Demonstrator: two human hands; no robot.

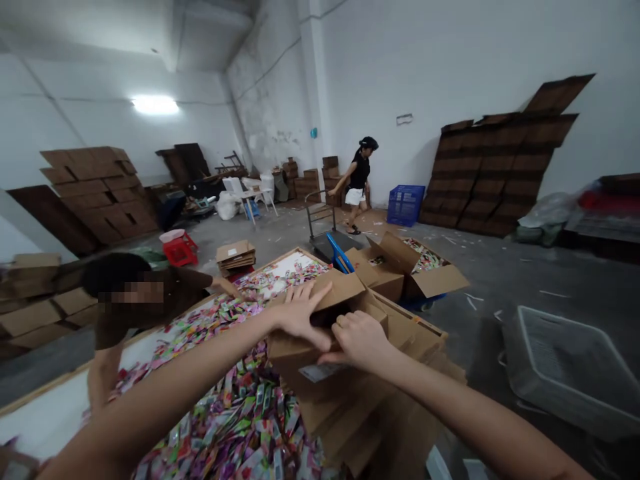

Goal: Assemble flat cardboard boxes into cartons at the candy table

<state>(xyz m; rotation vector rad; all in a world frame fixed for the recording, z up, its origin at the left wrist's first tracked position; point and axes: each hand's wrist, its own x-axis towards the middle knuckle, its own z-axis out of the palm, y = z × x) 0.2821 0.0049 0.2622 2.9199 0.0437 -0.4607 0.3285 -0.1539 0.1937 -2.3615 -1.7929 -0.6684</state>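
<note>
My left hand [300, 317] spreads over the top flap of a brown cardboard box [320, 363], and my right hand [357, 340] pinches the box's edge just beside it. Both hands hold the flaps close to a dark gap in the box. A white label sits on the box's front side. Below my arms lies a heap of colourful wrapped sachets [250, 427] on a wood-edged table [45, 413]. Across the heap, a seated co-worker [145, 293] leans forward, with one hand [225, 287] reaching onto the sachets.
Open cartons of sachets [410, 267] stand beyond the box, beside a flatbed trolley [320, 233]. A grey plastic basket [560, 363] rests on the floor at right. Another person [357, 180] walks at the back, near a blue crate [405, 205] and flattened cardboard stacked against the wall [500, 173].
</note>
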